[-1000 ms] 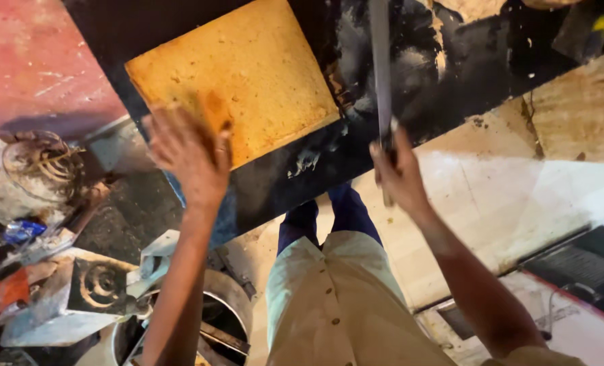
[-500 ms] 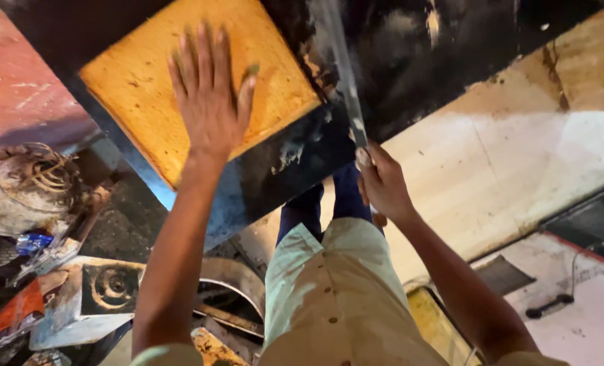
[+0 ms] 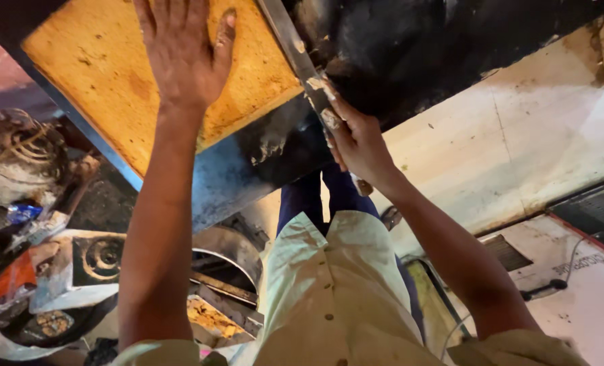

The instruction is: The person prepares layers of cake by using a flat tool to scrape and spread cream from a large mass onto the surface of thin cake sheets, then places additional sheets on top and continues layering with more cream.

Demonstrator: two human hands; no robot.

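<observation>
Left hand (image 3: 183,57) stretched far, palm flat, fingers (image 3: 224,34) spread narrow on the yellow sponge slab (image 3: 98,81). Right hand (image 3: 359,142) raised at right, fingers curled around the long metal blade (image 3: 295,51), set along the slab's right edge. Slab porous, stained orange, lying far-left on the black desk (image 3: 417,54).

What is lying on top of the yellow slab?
The left hand lies flat on the yellow slab. The part under the palm is covered. The right hand grips a long blade at its edge.
</observation>
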